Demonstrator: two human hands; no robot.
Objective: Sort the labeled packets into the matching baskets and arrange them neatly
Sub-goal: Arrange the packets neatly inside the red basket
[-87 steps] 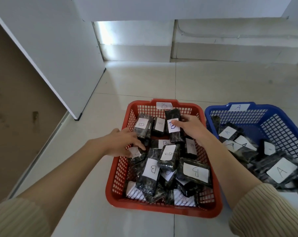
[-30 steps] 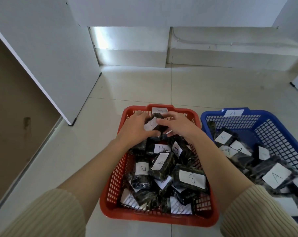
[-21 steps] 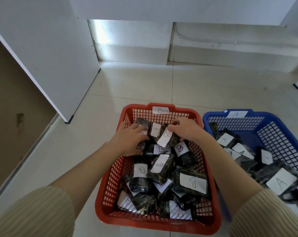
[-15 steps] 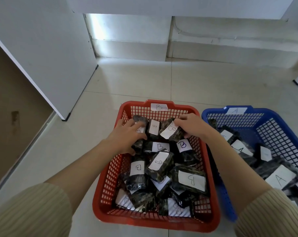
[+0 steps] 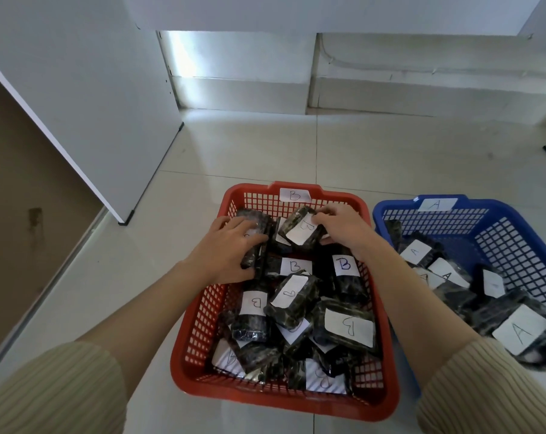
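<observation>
Black packets (image 5: 303,234) gripped in curled left hand (image 5: 228,252) and right hand (image 5: 340,228).

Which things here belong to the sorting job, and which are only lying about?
Job: red basket, B packets, blue basket, A packets, left hand gripping a dark packet, right hand gripping a tilted B packet.
Lying about: white cabinet, floor.

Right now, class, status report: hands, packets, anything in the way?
Left hand grips dark packet. Right hand holds B packet. Both in red basket. Nothing blocking.
</observation>
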